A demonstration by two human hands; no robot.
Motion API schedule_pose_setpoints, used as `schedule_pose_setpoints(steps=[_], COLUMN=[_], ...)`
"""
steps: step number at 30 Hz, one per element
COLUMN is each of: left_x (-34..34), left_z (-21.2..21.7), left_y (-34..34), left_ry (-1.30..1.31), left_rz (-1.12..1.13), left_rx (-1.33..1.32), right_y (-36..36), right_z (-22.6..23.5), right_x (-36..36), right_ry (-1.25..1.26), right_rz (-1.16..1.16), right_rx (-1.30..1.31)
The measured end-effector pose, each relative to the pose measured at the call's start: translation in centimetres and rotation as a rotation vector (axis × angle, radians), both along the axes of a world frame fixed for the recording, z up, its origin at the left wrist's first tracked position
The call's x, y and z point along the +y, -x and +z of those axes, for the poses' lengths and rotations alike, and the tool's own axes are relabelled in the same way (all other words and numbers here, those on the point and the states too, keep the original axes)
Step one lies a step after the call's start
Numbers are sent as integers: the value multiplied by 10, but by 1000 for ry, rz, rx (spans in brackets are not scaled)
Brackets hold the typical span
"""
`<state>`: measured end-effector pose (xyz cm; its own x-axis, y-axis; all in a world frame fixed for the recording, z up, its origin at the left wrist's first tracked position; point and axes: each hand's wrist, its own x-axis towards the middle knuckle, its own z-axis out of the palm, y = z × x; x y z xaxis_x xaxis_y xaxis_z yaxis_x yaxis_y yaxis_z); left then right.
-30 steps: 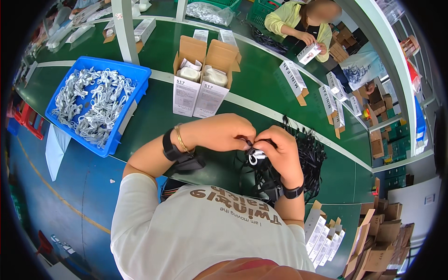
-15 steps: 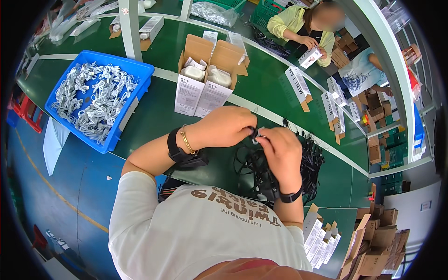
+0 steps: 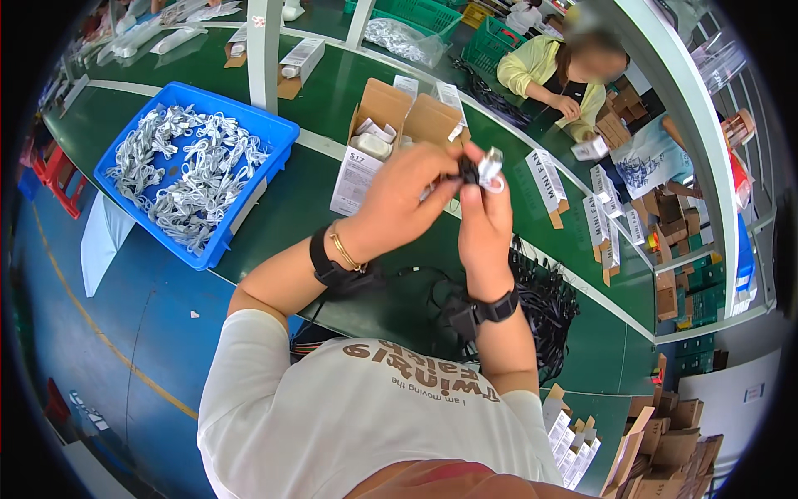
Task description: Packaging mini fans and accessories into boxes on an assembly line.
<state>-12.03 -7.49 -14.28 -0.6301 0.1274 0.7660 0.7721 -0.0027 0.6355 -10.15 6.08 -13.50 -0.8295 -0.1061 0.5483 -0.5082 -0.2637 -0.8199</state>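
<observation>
My left hand is closed, its fingers pinching a small black cord bundle where both hands meet. My right hand is closed too, thumb against fingers, on the same black bundle and on a bunched white cable with a pale end. Both are blurred, so I cannot tell whether they are tied together. Under and beyond my right wrist lies a heap of black cords. Just past my left hand stand two open cartons with white rounded items inside, partly hidden by the hand.
A blue tray of bundled white cables sits on the green table at left. White frame posts rise from it. Small white boxes lie on the far side, where a co-worker handles a box. Cardboard boxes are stacked at right.
My hands have risen and moved slightly away from me with the black bundle, and the white cable now shows clearly. The view has shifted. The co-worker's box has been lowered.
</observation>
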Motion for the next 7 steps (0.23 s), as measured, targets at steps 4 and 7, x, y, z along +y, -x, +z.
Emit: schedule_pose_setpoints(steps=[4,7], left_x=[-23,-41], left_z=[18,19], left_y=[7,12], left_ry=[99,207], left_rz=[388,358], left_rx=[288,207], right_y=[28,41], right_z=[27,37], right_x=[0,8], right_ry=[-460,-1486], right_rz=[-151,-321], right_rx=[97,370])
